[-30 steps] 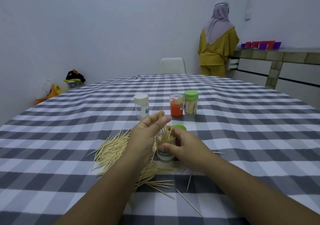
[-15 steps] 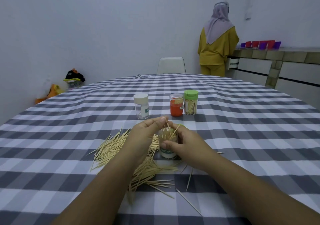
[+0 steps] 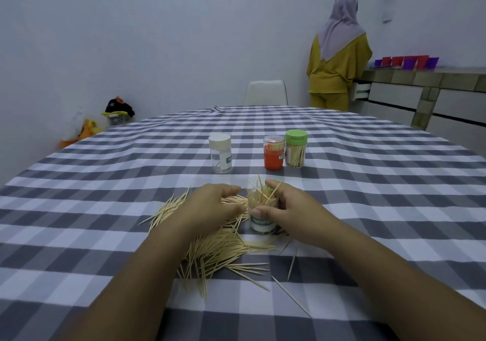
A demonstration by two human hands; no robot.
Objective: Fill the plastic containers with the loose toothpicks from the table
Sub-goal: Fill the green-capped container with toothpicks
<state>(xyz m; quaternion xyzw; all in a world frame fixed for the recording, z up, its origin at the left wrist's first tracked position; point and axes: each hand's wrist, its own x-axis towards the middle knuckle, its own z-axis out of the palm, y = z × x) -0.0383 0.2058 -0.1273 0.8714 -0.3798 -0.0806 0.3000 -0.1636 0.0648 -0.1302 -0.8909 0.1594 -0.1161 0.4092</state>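
Head view: the right hand (image 3: 289, 210) has its fingers (image 3: 273, 184) and thumb curled round an open jar (image 3: 261, 217), a small clear cylinder with a white band and green lettering, standing upright on the tabletop (image 3: 368, 196) near its near edge. Thin pale wooden toothpicks stick out of the jar's mouth at mixed angles, some leaning over the rim toward the right fingers. A sliver of green shows just behind the jar, too hidden to tell what it is. The left hand (image 3: 210, 209) rests palm down just left of the jar, fingers loosely bent over the pile (image 3: 218, 248); whether it grips any sticks cannot be told. The pile of loose toothpicks spreads under and around that hand, fanning left and toward the near edge, with a few strays lying apart on the right. Farther toward the tabletop's middle stand three capped jars: a white-lidded one (image 3: 220, 154), an orange one (image 3: 274, 155) and a green-lidded one (image 3: 296, 148), the last two touching.
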